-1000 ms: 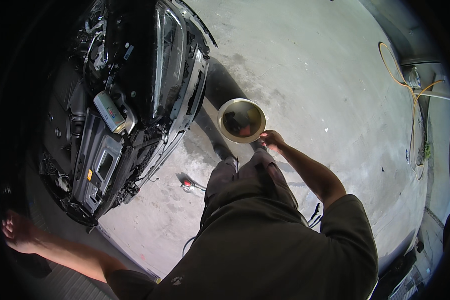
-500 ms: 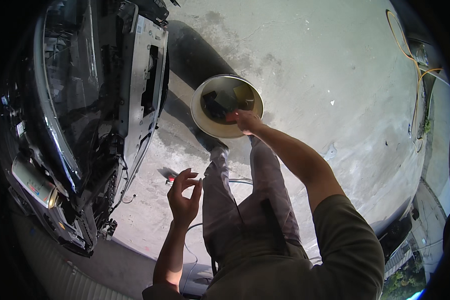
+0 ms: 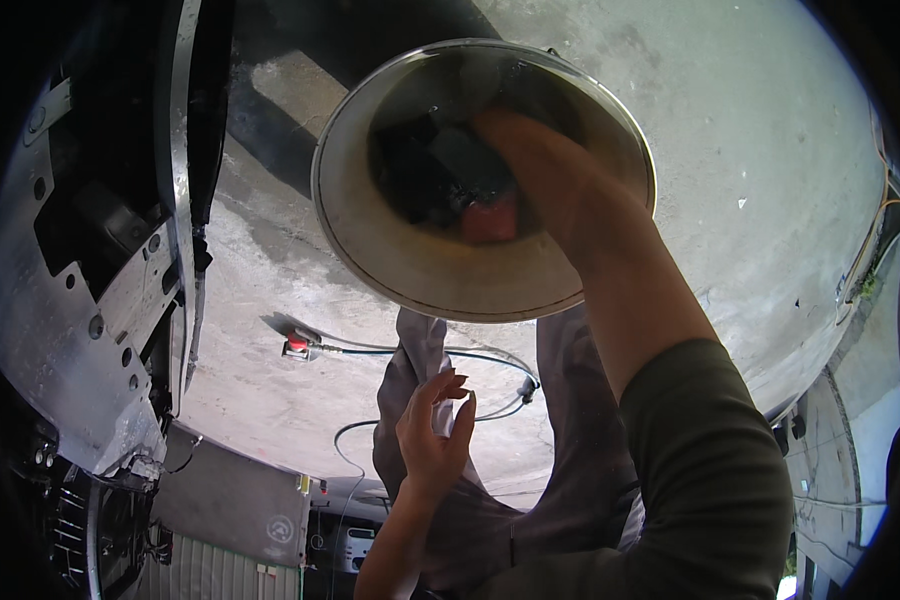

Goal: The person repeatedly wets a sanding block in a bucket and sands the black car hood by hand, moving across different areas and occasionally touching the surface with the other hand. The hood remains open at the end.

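Observation:
A large pale bucket (image 3: 420,270) stands in front of my legs, with dark, murky liquid in it. My right arm reaches over its rim, and my right hand (image 3: 505,130) is down inside, its fingers hidden in the dim liquid. Close beside that wrist lies a red block-like piece (image 3: 490,218). A dark grey, flat-sided piece (image 3: 460,160) rests among other dark shapes there, too dim to name. My left hand (image 3: 435,435) hangs below the bucket in front of my thigh, fingers curled loosely with a gap to the thumb and nothing visible between them.
At the left stands a vehicle with an exposed, perforated metal front panel (image 3: 80,330). A red air tool (image 3: 297,344) with a dark hose (image 3: 450,352) lies on the concrete floor (image 3: 260,400). An orange cable (image 3: 882,180) runs along the right edge.
The bucket appears much nearer as I lean down. My right hand has gone from the red piece at the near rim deeper into the bucket. The left hand keeps its loose curl.

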`<action>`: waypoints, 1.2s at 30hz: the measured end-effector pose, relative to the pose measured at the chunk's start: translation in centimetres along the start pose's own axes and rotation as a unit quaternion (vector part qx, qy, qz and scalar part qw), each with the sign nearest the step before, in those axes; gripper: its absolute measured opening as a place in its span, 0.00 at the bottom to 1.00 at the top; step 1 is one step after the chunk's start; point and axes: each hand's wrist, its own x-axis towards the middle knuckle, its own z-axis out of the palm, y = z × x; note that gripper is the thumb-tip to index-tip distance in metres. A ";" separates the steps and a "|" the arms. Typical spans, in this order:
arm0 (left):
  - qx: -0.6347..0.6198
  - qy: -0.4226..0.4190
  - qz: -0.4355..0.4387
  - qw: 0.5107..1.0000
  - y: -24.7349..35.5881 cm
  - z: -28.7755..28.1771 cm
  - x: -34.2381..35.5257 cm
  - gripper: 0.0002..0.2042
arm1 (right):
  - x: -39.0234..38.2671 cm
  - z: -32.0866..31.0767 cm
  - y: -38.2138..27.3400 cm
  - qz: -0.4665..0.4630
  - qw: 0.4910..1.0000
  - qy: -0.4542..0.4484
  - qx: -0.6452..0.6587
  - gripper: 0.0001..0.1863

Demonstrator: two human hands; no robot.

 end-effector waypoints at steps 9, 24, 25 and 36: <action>-0.073 0.013 0.083 0.994 3.7 0.7 6.8 0.15 | -16.3 -4.2 -3.3 -0.009 0.963 0.257 0.081 0.30; -0.139 -0.022 -0.074 0.987 1.0 0.9 20.6 0.16 | -28.2 -3.5 -3.0 0.022 0.827 0.060 0.558 0.26; -0.095 0.011 -0.079 0.992 0.7 0.8 20.3 0.14 | -27.7 -3.5 -2.6 0.033 0.878 0.046 0.475 0.26; 0.083 0.156 0.170 0.969 0.9 1.5 16.9 0.09 | -21.7 -7.0 -4.3 -0.108 0.892 -0.088 0.429 0.32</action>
